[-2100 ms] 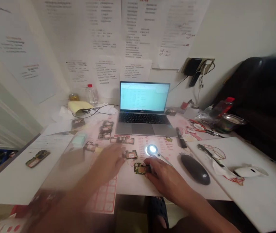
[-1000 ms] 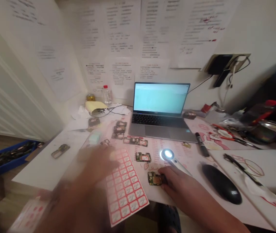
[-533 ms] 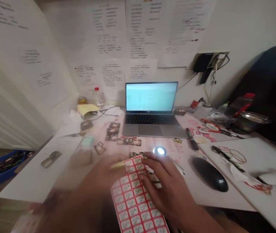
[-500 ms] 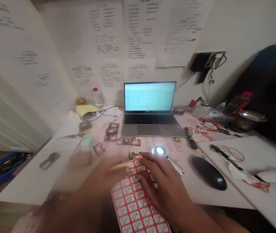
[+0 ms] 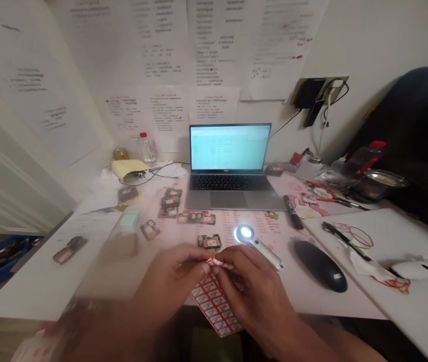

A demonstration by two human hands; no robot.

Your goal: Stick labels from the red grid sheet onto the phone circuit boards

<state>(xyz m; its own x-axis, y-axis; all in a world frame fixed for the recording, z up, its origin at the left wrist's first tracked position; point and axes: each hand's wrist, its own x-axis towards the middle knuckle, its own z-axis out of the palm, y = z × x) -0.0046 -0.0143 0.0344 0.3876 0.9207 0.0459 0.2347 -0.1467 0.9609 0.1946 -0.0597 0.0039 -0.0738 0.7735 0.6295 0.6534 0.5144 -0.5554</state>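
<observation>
A sheet of red-bordered stickers (image 5: pixel 218 305) with handwriting in its cells hangs between my hands at the front edge of the table. My left hand (image 5: pixel 171 281) pinches the sheet's upper edge, thumb on top; it is slightly blurred. My right hand (image 5: pixel 255 284) grips the same edge from the other side, its thumb nearly meeting the left one. The top of the sheet looks bent between the fingertips. Just beyond them lies a small circuit board (image 5: pixel 210 242) bearing a label. A handheld light (image 5: pixel 261 245) with a glowing round head rests beside it.
An open laptop (image 5: pixel 232 199) stands at the back. Several circuit boards (image 5: pixel 171 202) lie left of centre, and another board (image 5: pixel 70 250) sits farther left. To the right are a black marker (image 5: pixel 293 212), a mouse (image 5: pixel 320 265) and a white board (image 5: pixel 391 236) carrying tools.
The sheet's upper edge has been bent over, and more of the sheet has dropped away from view. My left hand, blurred before, now pinches that edge close to my right fingers.
</observation>
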